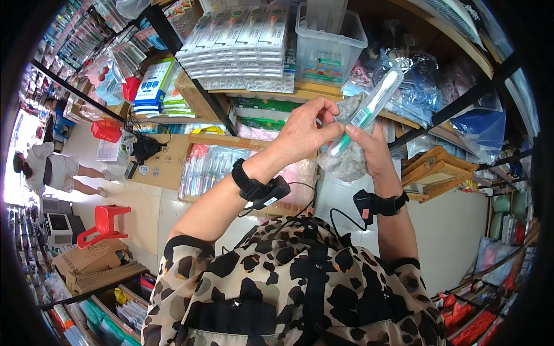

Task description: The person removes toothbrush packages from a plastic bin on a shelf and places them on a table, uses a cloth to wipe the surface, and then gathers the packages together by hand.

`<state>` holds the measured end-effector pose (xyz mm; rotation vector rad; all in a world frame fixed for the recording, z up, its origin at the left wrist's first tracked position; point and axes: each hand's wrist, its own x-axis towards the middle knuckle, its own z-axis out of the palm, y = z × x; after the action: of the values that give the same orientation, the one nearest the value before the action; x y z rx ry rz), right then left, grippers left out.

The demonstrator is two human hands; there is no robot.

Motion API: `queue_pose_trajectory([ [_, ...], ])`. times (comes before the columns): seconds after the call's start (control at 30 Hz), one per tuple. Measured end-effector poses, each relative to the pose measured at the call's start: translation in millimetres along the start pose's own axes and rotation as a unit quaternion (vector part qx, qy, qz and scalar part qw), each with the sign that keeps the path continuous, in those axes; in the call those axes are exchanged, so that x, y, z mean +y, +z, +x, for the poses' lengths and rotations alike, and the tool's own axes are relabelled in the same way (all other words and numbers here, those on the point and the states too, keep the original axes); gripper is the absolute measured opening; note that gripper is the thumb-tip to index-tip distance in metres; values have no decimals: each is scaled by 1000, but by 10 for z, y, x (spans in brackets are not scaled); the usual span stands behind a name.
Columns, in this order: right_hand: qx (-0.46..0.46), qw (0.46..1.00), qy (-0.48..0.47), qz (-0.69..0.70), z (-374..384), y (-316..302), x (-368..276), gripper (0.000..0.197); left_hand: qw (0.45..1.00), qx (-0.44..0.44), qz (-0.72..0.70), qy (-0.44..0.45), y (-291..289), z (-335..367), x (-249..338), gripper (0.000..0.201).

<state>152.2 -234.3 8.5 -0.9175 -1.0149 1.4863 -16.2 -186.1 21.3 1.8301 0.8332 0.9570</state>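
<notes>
A toothbrush with a white and green handle, sealed in a clear plastic pack (378, 99), slants up and to the right in front of me. My right hand (374, 151) is closed around its lower end, thumb pressed on top. A crumpled grey cloth (344, 165) bunches behind and below the pack, against the right hand's fingers. From the left comes my left hand (303, 130), its thumb and fingers pinched together beside the pack's lower edge and over the cloth. What exactly the left fingertips grip is hidden. Both wrists wear black straps with small cabled devices.
Ahead, a shelf holds stacked boxed packs (239, 43), a clear plastic bin (332, 49) and bagged goods (415, 83). Below left lies an open carton of packaged toothbrushes (208, 170). A wooden folding stool (438, 173) leans at right; a red stool (105, 225) and a person (52, 167) are at left.
</notes>
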Motion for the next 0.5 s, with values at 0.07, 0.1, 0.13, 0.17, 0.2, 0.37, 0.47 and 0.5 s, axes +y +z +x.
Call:
queue_pose_trajectory([
  [0.07, -7, 999, -24, -20, -29, 28, -33, 33, 993, 22, -118, -13, -8, 42, 90, 37],
  [0.1, -42, 999, -20, -19, -48, 41, 1, 34, 993, 8, -116, 12, -9, 96, 104, 39],
  [0.13, -78, 997, -17, -19, -47, 30, 44, 35, 993, -6, -114, 36, -12, 149, 127, 41],
  [0.17, -98, 993, 9, -72, -15, -39, 124, 36, 983, -71, -167, 1, -16, 172, 155, 43],
  [0.2, -96, 993, 5, -72, -4, -44, 162, 36, 965, -136, -219, -36, -32, 188, 258, 46],
  [0.37, -96, 993, 72, -6, -54, 72, 201, 39, 949, -82, -304, -34, 6, 205, 161, 20],
  [0.47, -46, 997, 24, -65, -53, 49, 329, 40, 948, -48, -312, -40, -16, 207, 181, 26],
  [0.5, -35, 996, 31, -77, -46, 10, 336, 40, 945, -48, -319, -49, -9, 202, 169, 29],
])
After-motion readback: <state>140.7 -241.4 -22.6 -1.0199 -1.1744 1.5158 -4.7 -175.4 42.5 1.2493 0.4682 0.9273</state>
